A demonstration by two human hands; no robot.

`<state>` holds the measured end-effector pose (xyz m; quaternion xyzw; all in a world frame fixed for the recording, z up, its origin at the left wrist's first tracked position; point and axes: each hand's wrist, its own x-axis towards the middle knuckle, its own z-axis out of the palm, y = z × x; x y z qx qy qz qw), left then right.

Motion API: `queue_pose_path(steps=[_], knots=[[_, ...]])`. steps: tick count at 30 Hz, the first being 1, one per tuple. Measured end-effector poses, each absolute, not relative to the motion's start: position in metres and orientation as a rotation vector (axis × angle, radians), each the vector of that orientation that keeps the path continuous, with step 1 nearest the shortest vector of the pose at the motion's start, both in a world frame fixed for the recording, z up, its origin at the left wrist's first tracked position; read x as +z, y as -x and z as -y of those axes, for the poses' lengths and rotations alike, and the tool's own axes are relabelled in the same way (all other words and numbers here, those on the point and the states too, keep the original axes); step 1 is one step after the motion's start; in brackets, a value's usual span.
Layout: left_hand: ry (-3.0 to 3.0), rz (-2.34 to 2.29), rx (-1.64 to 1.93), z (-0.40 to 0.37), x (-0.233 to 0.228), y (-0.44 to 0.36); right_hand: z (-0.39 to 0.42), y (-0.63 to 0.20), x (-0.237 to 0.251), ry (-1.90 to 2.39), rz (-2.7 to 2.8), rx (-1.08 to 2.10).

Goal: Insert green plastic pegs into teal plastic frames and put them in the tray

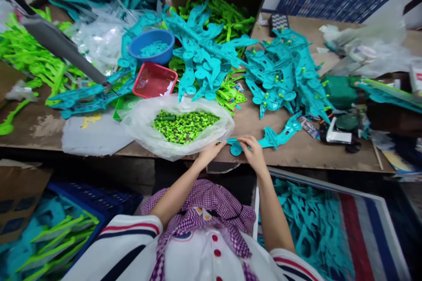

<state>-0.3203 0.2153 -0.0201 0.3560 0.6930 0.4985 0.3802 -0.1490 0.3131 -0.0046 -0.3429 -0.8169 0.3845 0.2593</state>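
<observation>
Both hands meet at the near edge of the wooden table (296, 153). My right hand (253, 153) pinches the round end of a teal plastic part (273, 137) that lies flat on the table. My left hand (210, 153) reaches in from the left and touches the same end, fingers close together. Just left of the hands sits a clear plastic bag (145, 134) full of small green plastic pieces (184, 125).
Heaps of teal parts (283, 72) and green parts (227, 17) cover the table behind. A blue bowl (152, 45) and a red tray (154, 80) stand at the back left. Bins of teal and green parts sit on the floor at both sides.
</observation>
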Motion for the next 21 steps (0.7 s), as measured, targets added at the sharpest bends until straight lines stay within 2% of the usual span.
queue_pose_path(steps=[21], knots=[[-0.954, -1.835, 1.261, -0.2122, -0.0281, 0.3179, -0.3105, 0.1451, -0.0110, 0.760, 2.369, 1.013]])
